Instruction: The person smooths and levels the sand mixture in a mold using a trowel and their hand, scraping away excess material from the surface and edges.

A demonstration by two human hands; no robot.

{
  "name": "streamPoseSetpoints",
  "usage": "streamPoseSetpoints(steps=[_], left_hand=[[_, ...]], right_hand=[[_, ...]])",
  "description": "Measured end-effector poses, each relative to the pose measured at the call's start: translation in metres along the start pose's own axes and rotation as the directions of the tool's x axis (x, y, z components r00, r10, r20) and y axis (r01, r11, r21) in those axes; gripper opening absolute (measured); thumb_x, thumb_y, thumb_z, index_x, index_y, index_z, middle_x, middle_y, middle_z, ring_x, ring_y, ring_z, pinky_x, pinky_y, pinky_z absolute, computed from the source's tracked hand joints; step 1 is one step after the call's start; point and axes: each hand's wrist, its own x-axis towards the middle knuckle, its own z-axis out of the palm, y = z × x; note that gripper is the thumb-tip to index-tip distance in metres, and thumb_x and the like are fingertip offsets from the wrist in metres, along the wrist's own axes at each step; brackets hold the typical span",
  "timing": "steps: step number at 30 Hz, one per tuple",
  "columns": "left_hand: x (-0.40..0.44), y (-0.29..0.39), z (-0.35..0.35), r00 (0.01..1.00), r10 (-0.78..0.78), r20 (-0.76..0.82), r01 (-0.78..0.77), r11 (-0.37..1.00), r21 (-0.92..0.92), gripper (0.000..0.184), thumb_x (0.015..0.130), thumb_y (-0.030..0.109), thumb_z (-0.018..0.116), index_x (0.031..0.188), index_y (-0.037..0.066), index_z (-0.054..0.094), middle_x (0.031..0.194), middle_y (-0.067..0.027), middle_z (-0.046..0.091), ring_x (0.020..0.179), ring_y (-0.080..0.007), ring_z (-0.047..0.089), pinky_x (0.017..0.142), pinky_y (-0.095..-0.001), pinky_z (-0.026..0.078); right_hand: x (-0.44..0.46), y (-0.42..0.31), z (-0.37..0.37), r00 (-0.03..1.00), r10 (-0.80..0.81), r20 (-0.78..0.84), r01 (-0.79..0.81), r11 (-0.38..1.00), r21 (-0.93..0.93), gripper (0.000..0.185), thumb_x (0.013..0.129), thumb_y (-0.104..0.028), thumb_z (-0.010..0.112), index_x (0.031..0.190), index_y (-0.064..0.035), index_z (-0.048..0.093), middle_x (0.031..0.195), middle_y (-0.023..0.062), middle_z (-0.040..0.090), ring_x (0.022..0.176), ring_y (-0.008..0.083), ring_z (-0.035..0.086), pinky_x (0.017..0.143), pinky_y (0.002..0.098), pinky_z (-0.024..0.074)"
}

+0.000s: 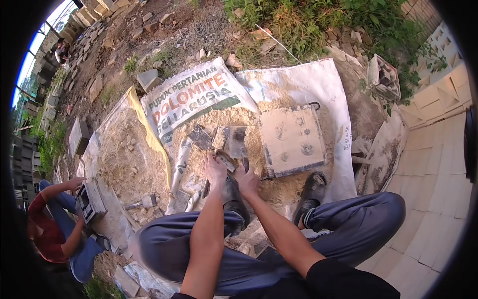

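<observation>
Near the middle, my left hand (pixel 215 169) has its fingers on a small dark-edged block (pixel 227 162). Just right of it, my right hand (pixel 247 182) is closed around a dark tool handle (pixel 245 165), whose lower part is hidden. Beyond both hands lie dark metal plates (pixel 238 141) and another dark plate (pixel 200 137) in sandy powder. To the right of my right hand, a large square board (pixel 292 141) with a dark rim lies flat, dusted with powder.
Printed white sacks (pixel 191 94) lie under the powder. A brush (pixel 143 202) rests at the left. A co-worker (pixel 55 219) sits far left, hands on a mould (pixel 90 202). Pale tiles (pixel 423 199) stand right; a block-filled box (pixel 383 77) is behind.
</observation>
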Motion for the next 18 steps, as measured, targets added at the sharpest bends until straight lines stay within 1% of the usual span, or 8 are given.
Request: streamPoseSetpoints(steps=[2, 4, 6, 8, 12, 14, 16, 18], left_hand=[[0.004, -0.004, 0.001, 1.0, -0.017, -0.017, 0.016, 1.0, -0.017, 0.022, 0.08, 0.017, 0.05, 0.1, 0.008, 0.053, 0.101, -0.0088, 0.055, 0.101, -0.0288, 0.048, 0.085, -0.043, 0.038], [0.004, -0.003, 0.0, 0.996, -0.087, 0.019, 0.089, 0.986, -0.139, 0.022, 0.083, 0.019, 0.048, 0.099, 0.006, 0.055, 0.097, -0.011, 0.058, 0.097, -0.0298, 0.051, 0.083, -0.0416, 0.04], [0.008, -0.005, 0.003, 0.995, -0.103, -0.006, 0.1, 0.975, -0.199, 0.024, 0.085, 0.023, 0.047, 0.097, 0.004, 0.055, 0.091, -0.0143, 0.06, 0.09, -0.0318, 0.055, 0.08, -0.0412, 0.042], [0.011, -0.002, 0.0, 0.941, -0.325, 0.099, 0.339, 0.881, -0.331, 0.032, 0.088, 0.028, 0.043, 0.1, 0.001, 0.055, 0.094, -0.019, 0.06, 0.089, -0.0344, 0.056, 0.08, -0.0415, 0.042], [0.033, -0.002, 0.007, 0.925, -0.345, 0.159, 0.379, 0.871, -0.313, 0.042, 0.091, 0.034, 0.037, 0.102, -0.002, 0.055, 0.096, -0.0218, 0.06, 0.09, -0.0354, 0.056, 0.08, -0.0411, 0.042], [0.044, 0.009, 0.013, 0.888, -0.399, 0.227, 0.454, 0.689, -0.565, 0.048, 0.092, 0.037, 0.033, 0.107, -0.004, 0.054, 0.101, -0.023, 0.059, 0.094, -0.0349, 0.056, 0.082, -0.0404, 0.041], [0.051, 0.037, 0.009, 0.89, -0.358, 0.281, 0.454, 0.654, -0.605, 0.048, 0.092, 0.037, 0.034, 0.109, -0.003, 0.055, 0.101, -0.0222, 0.06, 0.095, -0.0341, 0.056, 0.082, -0.0407, 0.041], [0.052, 0.064, 0.006, 0.871, -0.311, 0.382, 0.492, 0.552, -0.674, 0.047, 0.092, 0.037, 0.034, 0.11, -0.002, 0.054, 0.105, -0.0199, 0.059, 0.098, -0.0337, 0.055, 0.083, -0.0405, 0.041]], right_hand=[[-0.002, 0.003, -0.015, 0.999, -0.043, 0.019, 0.045, 0.995, -0.088, 0.042, 0.089, -0.041, 0.044, 0.096, -0.0004, 0.051, 0.074, 0.0268, 0.06, 0.073, 0.0449, 0.059, 0.068, 0.0523, 0.0444], [0.0, 0.008, -0.031, 0.997, -0.071, 0.03, 0.075, 0.986, -0.148, 0.04, 0.088, -0.04, 0.046, 0.094, -0.0009, 0.051, 0.074, 0.0266, 0.06, 0.073, 0.0438, 0.059, 0.067, 0.0519, 0.0448], [0.003, 0.013, -0.052, 0.984, -0.134, 0.116, 0.156, 0.965, -0.211, 0.041, 0.087, -0.041, 0.047, 0.092, -0.001, 0.052, 0.074, 0.026, 0.061, 0.073, 0.043, 0.06, 0.066, 0.0515, 0.0452], [0.004, 0.01, -0.069, 0.974, -0.21, 0.084, 0.221, 0.96, -0.174, 0.043, 0.086, -0.043, 0.048, 0.091, -0.0009, 0.052, 0.074, 0.0258, 0.061, 0.073, 0.0426, 0.06, 0.066, 0.0511, 0.0456], [-0.006, -0.025, -0.112, 0.971, -0.223, 0.088, 0.229, 0.971, -0.069, 0.045, 0.086, -0.044, 0.047, 0.089, 0.0006, 0.054, 0.075, 0.027, 0.06, 0.073, 0.0435, 0.059, 0.067, 0.0509, 0.0454], [-0.004, -0.026, -0.132, 0.965, -0.246, 0.093, 0.244, 0.969, 0.025, 0.048, 0.087, -0.045, 0.047, 0.088, 0.0022, 0.055, 0.076, 0.0281, 0.06, 0.074, 0.045, 0.058, 0.068, 0.0508, 0.045], [0.014, -0.013, -0.136, 0.956, -0.289, 0.055, 0.287, 0.957, 0.038, 0.05, 0.087, -0.045, 0.046, 0.091, 0.0035, 0.056, 0.077, 0.0278, 0.06, 0.074, 0.0452, 0.057, 0.068, 0.0497, 0.0452], [0.026, -0.009, -0.146, 0.9, -0.344, 0.267, 0.37, 0.928, -0.053, 0.049, 0.088, -0.044, 0.044, 0.093, 0.0029, 0.055, 0.078, 0.0268, 0.06, 0.078, 0.0433, 0.059, 0.069, 0.0478, 0.0471]])
